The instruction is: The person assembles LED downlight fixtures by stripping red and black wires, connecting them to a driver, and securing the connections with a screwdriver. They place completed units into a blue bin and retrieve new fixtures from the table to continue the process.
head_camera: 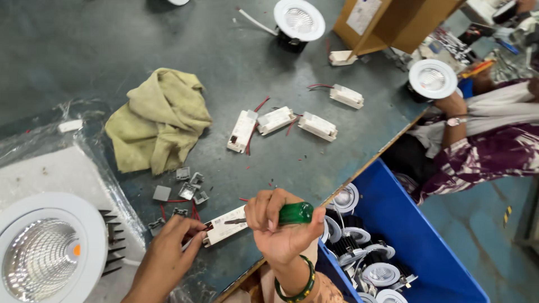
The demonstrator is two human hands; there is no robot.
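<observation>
Centrally, right hand (281, 224) gripping green screwdriver (295, 213), left hand (168, 252) pinching white driver (225, 225), cardboard box (393, 19) with white label far beyond driver, blue bin (426, 235) beside it

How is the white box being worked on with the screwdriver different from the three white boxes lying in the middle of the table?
The driver box under the screwdriver is pinned at its end by the left hand, with the right hand pressing a green-handled screwdriver onto it; the three loose driver boxes lie untouched. It sits at the table's near edge, they sit mid-table. All are white, oblong, with red wires.
</observation>
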